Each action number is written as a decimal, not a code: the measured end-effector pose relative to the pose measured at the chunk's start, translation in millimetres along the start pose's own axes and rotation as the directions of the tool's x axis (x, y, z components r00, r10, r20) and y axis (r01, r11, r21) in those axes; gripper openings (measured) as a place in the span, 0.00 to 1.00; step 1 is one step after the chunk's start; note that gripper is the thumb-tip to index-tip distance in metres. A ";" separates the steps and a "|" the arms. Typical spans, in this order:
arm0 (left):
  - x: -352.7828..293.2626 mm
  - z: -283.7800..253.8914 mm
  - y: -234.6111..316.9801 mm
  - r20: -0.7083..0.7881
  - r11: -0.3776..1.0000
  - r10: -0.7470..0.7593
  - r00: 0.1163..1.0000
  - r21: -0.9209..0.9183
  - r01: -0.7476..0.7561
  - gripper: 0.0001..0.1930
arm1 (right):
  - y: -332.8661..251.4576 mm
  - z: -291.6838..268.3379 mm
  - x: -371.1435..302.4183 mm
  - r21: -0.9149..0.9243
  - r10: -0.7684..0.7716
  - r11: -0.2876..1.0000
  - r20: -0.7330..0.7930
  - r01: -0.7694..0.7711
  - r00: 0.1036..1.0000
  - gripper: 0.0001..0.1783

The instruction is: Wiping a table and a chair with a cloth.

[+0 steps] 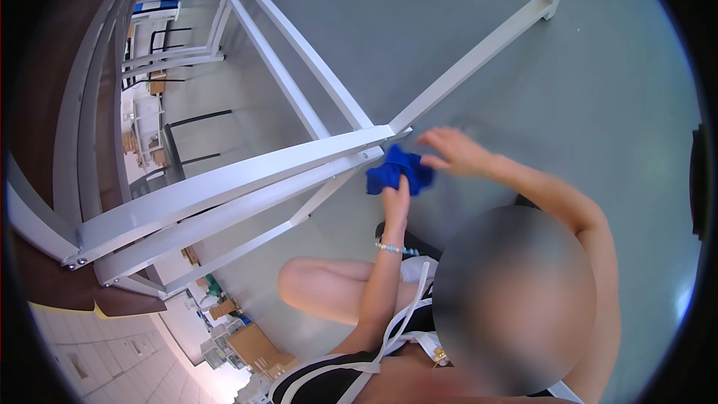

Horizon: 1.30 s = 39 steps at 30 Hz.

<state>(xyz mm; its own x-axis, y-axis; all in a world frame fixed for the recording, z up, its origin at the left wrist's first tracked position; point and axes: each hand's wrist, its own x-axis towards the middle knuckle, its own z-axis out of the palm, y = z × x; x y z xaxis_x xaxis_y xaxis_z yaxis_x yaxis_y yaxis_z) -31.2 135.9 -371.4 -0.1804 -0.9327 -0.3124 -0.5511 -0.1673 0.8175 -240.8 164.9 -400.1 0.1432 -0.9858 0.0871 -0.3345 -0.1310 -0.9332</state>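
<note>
My left hand [398,196] is closed around a bunched blue cloth [404,167], beside the lower end of the white metal table leg [307,151]. My left forearm has a beaded bracelet [396,249] at the wrist. Just right of the cloth, my right hand [451,151] is raised with its fingers stretched out and apart, a little blurred. Nothing shows in that hand. A second white leg [262,217] runs close alongside the first, and the cloth is near the ends of both.
A white floor-level bar [471,63] slants away to the far right. More white frames [288,52] stretch to the far left under brown tabletops [45,127]. Beyond them is a dark chair [176,150]. Cardboard boxes [258,348] stand at the lower left, and the floor [598,120] is grey.
</note>
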 end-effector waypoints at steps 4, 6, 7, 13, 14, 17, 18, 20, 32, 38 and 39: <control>-18.5 -5.1 15.7 0.298 0.835 -0.265 0.917 -0.405 0.373 0.23 | -32.1 36.6 -12.3 0.638 0.028 0.765 0.102 -0.087 0.994 0.32; -24.9 -13.6 39.7 0.419 0.631 -0.374 0.827 -0.538 0.558 0.25 | -42.8 28.3 -7.3 0.628 0.018 0.776 0.061 -0.052 0.998 0.28; -29.3 -18.6 57.5 0.445 0.638 -0.359 0.820 -0.524 0.564 0.25 | -42.9 19.0 -1.1 0.598 0.014 0.797 0.131 -0.091 0.991 0.26; -64.2 -56.7 152.7 0.576 0.980 -0.052 0.815 0.186 -0.069 0.25 | -33.0 -29.5 42.5 0.495 0.258 0.868 -0.392 -0.034 0.883 0.10; -61.1 -64.1 161.2 0.702 0.909 -0.019 0.712 0.309 -0.281 0.25 | -36.5 -46.7 51.4 0.439 0.254 0.896 -0.392 -0.062 0.884 0.11; -49.1 -77.6 149.5 0.848 0.657 -0.029 0.529 0.415 -0.630 0.24 | -47.0 -49.7 81.0 0.005 -0.035 0.999 -0.372 0.039 0.928 0.14; -44.8 -78.8 139.8 0.886 0.513 -0.044 0.462 0.417 -0.750 0.24 | -39.3 -36.3 90.3 -0.186 -0.187 0.974 -0.343 0.128 0.921 0.15; -38.4 -63.5 129.6 0.895 0.302 -0.064 0.442 0.439 -0.846 0.23 | -12.8 -1.4 103.3 -0.624 -0.100 0.771 0.073 0.123 0.992 0.21; -42.2 -65.7 89.2 0.922 0.218 -0.034 0.386 0.384 -0.897 0.20 | 89.8 -209.2 8.2 -0.800 0.244 0.433 -0.338 -0.415 0.909 0.27; -42.0 -62.2 90.0 0.923 0.287 0.061 0.381 0.349 -0.892 0.18 | 94.4 -158.9 30.0 -0.815 0.154 0.538 -0.153 -0.213 0.976 0.30; -42.0 -63.9 86.0 0.919 0.287 0.040 0.392 0.365 -0.886 0.18 | 85.7 -123.2 37.4 -0.827 0.000 0.557 -0.099 -0.083 0.995 0.27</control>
<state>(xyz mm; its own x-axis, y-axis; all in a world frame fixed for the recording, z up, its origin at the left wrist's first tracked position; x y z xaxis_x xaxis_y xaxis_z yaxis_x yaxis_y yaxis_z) -18.9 140.3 -257.0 -0.8416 -0.0781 -0.5345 -0.2956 0.8947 0.3347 -378.9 104.0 -433.9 0.0499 -0.9914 0.1213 -0.9680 -0.0779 -0.2386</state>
